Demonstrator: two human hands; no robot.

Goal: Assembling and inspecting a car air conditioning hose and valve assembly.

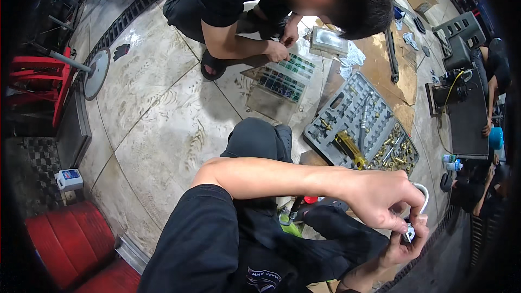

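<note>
At the lower right, my left hand (382,198) reaches across and pinches a silvery metal fitting (410,233) between bent fingers. My right hand (404,250) grips the same piece from below. A bent metal pipe (424,196) curves out behind the left hand's fingers and seems to belong to this fitting; their join is hidden. Just beyond my hands lies an open grey tool case (325,144) with brass fittings (388,154) and a yellow tool (350,149). Farther off, a compartment box (285,78) holds small green and dark rings.
A person crouches opposite, with both hands (283,46) over the compartment box. A clear-lidded box (329,40), white rags (353,57) and cardboard (404,73) lie at the far right. Red drums (70,244) and a white jug (69,180) stand at left. Other people are at right.
</note>
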